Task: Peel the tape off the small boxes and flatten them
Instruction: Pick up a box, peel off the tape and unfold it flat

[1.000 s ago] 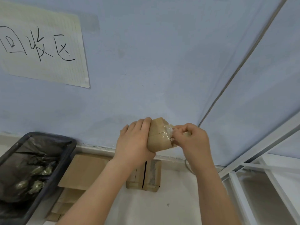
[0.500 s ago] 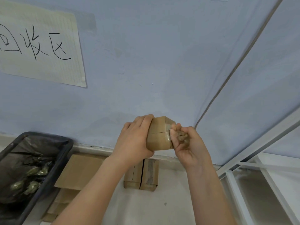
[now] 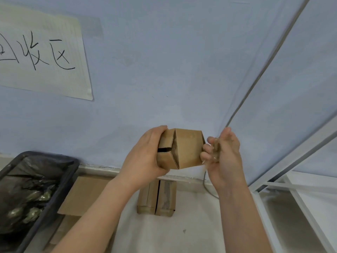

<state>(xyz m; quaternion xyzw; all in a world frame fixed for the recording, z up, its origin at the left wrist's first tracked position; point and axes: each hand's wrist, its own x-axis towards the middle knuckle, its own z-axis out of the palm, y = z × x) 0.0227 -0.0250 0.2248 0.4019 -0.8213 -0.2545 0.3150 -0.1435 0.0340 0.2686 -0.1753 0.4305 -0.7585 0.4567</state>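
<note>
Two hands hold the work mid-air before the wall. Left hand (image 3: 144, 159) grips the box (image 3: 182, 148) at its 9 o'clock end, fingers curled over the top; the box's long axis runs 9 to 3. Right hand (image 3: 224, 152), touching the 3 o'clock end, pinches a tape wad (image 3: 216, 147).

- Your left grip (image 3: 144, 157) and right grip (image 3: 225, 156) are bare: no gloves, rings or watch.
- Both your forearms, entering from six o'clock, show no sleeves up to the frame's edge.
</note>
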